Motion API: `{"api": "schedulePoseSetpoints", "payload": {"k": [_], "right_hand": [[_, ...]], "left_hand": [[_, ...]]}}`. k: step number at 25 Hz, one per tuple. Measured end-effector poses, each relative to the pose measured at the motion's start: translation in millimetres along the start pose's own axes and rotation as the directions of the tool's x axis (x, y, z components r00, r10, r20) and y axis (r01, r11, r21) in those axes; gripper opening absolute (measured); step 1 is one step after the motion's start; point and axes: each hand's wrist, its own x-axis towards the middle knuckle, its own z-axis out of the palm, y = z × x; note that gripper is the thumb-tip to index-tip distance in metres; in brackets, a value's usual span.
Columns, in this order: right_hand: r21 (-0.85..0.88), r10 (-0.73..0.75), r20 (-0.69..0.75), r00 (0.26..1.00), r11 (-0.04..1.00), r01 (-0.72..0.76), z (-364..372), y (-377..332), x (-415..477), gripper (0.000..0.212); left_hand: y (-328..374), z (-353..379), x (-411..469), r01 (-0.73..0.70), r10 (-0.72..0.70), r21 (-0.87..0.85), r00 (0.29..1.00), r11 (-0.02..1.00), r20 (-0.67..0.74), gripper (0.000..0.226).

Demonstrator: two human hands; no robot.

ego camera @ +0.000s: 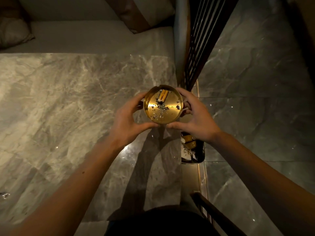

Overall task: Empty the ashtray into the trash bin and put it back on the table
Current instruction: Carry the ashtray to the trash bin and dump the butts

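Both hands (126,116) (199,116) grip gold ashtray (162,106); no legible writing.

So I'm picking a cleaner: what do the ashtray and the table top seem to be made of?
The ashtray looks like polished brass or gold-toned metal: its floor throws a bright glare streak. The table top looks like polished grey marble or a marble-look slab, veined and glossy with sharp light spots.

a round, shallow, gold-coloured metal ashtray (163,105) sits level above the right edge of the grey marble table (59,103), mouth up, with orange-filtered cigarette butts (162,95) and grey ash inside. a dark trash bin (193,148) with crumpled waste stands on the floor just beside the table's edge, below and right of the ashtray.
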Motion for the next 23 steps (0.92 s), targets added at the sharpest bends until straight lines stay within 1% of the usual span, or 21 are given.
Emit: {"api": "schedulePoseSetpoints", "payload": {"k": [3,6,10,12,14,17,20,23], "right_hand": [[0.019,0.026,-0.007,1.0,0.999,-0.026,-15.1,12.5,-4.9,0.102],[0.026,0.077,-0.03,0.997,0.997,-0.076,-18.4,23.1,-11.9,0.11],[-0.018,0.08,-0.079,0.994,0.996,-0.082,-16.6,36.2,-27.7,0.107],[-0.053,0.115,-0.099,0.988,0.991,-0.121,-18.0,41.5,-31.6,0.108],[-0.043,0.162,-0.112,0.98,0.985,-0.167,-17.6,43.4,-37.0,0.107],[-0.058,0.187,-0.144,0.972,0.979,-0.197,-17.1,48.1,-48.1,0.103],[-0.043,0.224,-0.147,0.963,0.972,-0.232,-19.6,62.2,-59.1,0.102],[-0.037,0.263,-0.113,0.958,0.963,-0.269,-35.5,85.6,-65.4,0.104]], "left_hand": [[7.1,16.5,7.6,0.007,-0.007,-0.023,1.0,1.0,0.02,0.087],[0.6,27.9,10.5,0.037,-0.034,-0.075,0.999,0.997,0.042,0.09],[-15.4,44.2,10.6,0.058,-0.044,-0.146,0.995,0.988,0.094,0.093],[-21.1,52.5,12.0,0.074,-0.048,-0.187,0.989,0.98,0.14,0.094],[-26.0,59.8,10.6,0.092,-0.057,-0.212,0.984,0.973,0.169,0.095],[-32.4,70.5,8.2,0.129,-0.08,-0.227,0.974,0.965,0.213,0.097],[-36.0,86.0,4.5,0.16,-0.108,-0.216,0.966,0.963,0.236,0.099],[-32.5,114.7,4.0,0.215,-0.156,-0.23,0.956,0.949,0.247,0.099]]}}
